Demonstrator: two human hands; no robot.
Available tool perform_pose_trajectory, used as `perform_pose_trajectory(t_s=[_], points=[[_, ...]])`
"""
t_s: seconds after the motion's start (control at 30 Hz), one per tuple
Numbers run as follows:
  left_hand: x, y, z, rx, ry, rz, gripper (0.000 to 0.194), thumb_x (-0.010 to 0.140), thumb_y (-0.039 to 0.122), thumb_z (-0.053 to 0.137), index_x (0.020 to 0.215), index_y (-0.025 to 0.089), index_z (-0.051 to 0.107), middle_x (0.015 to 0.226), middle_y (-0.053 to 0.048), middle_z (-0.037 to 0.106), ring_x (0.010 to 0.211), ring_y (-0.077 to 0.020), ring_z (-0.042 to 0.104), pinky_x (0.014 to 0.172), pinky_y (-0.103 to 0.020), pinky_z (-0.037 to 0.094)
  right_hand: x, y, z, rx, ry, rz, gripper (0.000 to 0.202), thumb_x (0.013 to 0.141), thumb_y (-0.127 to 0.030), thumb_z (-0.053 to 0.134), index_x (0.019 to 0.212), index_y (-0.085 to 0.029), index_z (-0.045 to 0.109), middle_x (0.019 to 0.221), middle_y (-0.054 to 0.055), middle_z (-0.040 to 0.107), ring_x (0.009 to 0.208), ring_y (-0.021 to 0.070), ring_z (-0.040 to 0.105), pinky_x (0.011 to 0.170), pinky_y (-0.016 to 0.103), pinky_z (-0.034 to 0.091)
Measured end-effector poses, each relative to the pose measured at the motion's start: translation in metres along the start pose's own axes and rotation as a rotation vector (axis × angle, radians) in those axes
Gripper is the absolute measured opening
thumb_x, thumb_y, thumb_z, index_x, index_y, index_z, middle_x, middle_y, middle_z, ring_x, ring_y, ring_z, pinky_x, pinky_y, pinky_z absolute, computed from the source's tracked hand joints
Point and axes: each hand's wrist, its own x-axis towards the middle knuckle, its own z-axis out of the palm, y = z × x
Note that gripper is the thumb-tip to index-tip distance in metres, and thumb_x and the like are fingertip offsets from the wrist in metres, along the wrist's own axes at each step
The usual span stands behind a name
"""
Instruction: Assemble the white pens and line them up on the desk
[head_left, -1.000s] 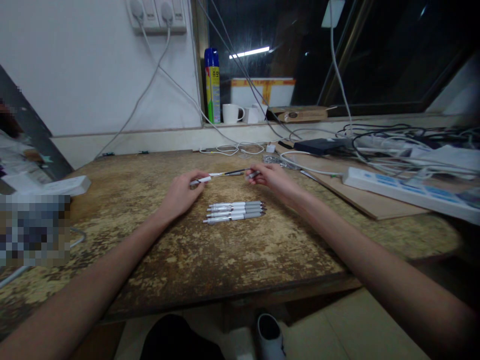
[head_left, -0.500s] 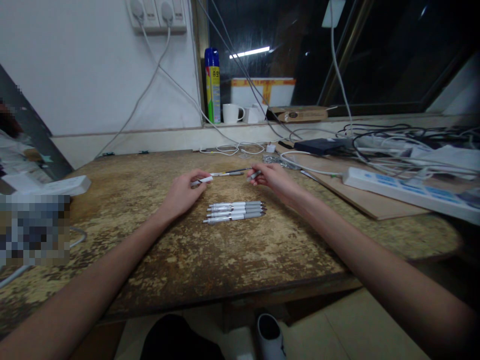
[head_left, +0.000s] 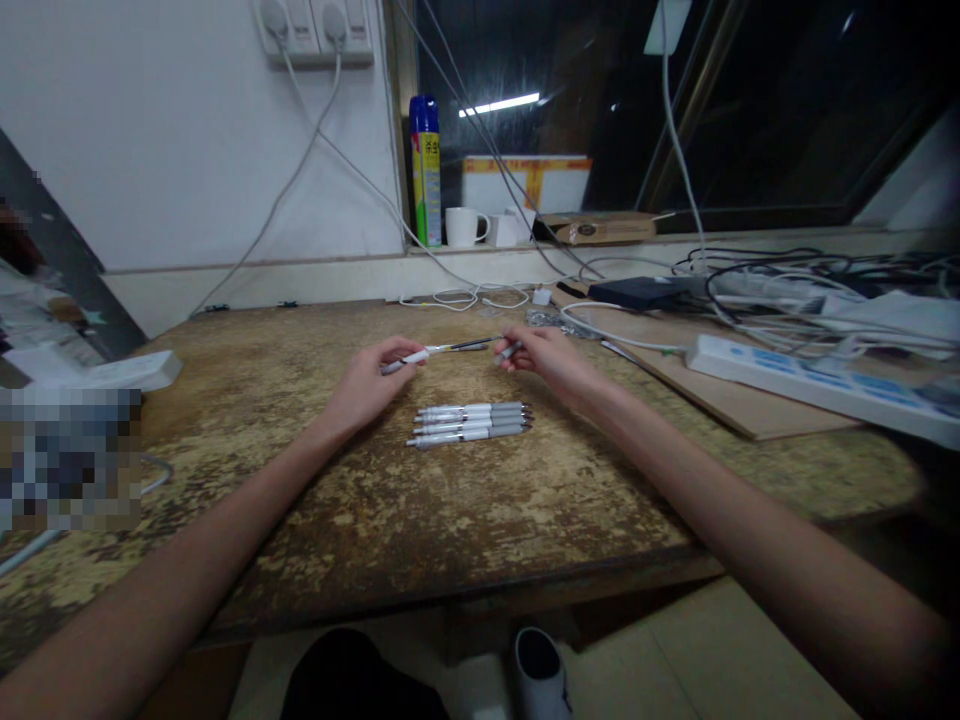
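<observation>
My left hand [head_left: 375, 375] is closed around a white pen barrel [head_left: 415, 357], whose front end points right. In my right hand [head_left: 536, 352], the fingertips pinch the end of a thin pen refill [head_left: 469, 344] with a dark ink section. A short grey pen grip [head_left: 510, 351] is also tucked in the fingers of that hand. The refill's left end lies at the mouth of the barrel; how deep it sits inside I cannot tell. Nearer to me, several white-and-grey pens [head_left: 472, 424] lie side by side on the worn wooden table [head_left: 450, 510], their grey ends to the right.
A white power strip [head_left: 817, 385] and a brown board [head_left: 720, 400] lie at the right, with tangled cables [head_left: 780, 270] behind. Another white power strip [head_left: 135, 372] is at the left. On the sill stand a spray can [head_left: 426, 175] and a white mug [head_left: 463, 227].
The refill's left end and the barrel's mouth have come together and line up more closely. The left hand has shifted only slightly; the right hand and the row of pens look unmoved.
</observation>
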Motion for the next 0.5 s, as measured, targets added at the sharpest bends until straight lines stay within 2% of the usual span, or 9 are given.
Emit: perform_pose_trajectory(t_s=[0.23, 0.4, 0.5], points=[[-0.001, 0.003, 0.000, -0.018, -0.017, 0.008, 0.022, 0.090, 0.034, 0.064, 0.105, 0.023, 0.075, 0.112, -0.007, 0.077, 0.102, -0.0247, 0.070, 0.098, -0.040, 0.052, 0.002, 0.003, 0.001, -0.055, -0.020, -0.064, 0.031, 0.098, -0.026, 0.055, 0.074, -0.015, 0.071, 0.080, 0.008, 0.074, 0.065, 0.0117, 0.062, 0.066, 0.024, 0.051], [-0.002, 0.003, -0.001, -0.013, -0.028, 0.019, 0.024, 0.089, 0.033, 0.063, 0.107, 0.025, 0.078, 0.111, -0.006, 0.079, 0.101, -0.0249, 0.072, 0.095, -0.040, 0.054, 0.005, 0.009, 0.002, -0.249, -0.070, -0.290, 0.021, 0.091, -0.034, 0.067, 0.078, -0.018, 0.071, 0.081, 0.006, 0.073, 0.076, 0.0175, 0.066, 0.077, 0.031, 0.053], [-0.003, 0.006, -0.001, -0.021, -0.036, 0.026, 0.027, 0.089, 0.033, 0.063, 0.110, 0.026, 0.079, 0.113, -0.005, 0.079, 0.102, -0.0243, 0.072, 0.096, -0.039, 0.054, 0.006, 0.011, 0.003, -0.333, -0.102, -0.408, 0.025, 0.091, -0.042, 0.068, 0.083, -0.018, 0.072, 0.081, 0.005, 0.073, 0.077, 0.0187, 0.065, 0.077, 0.033, 0.053]])
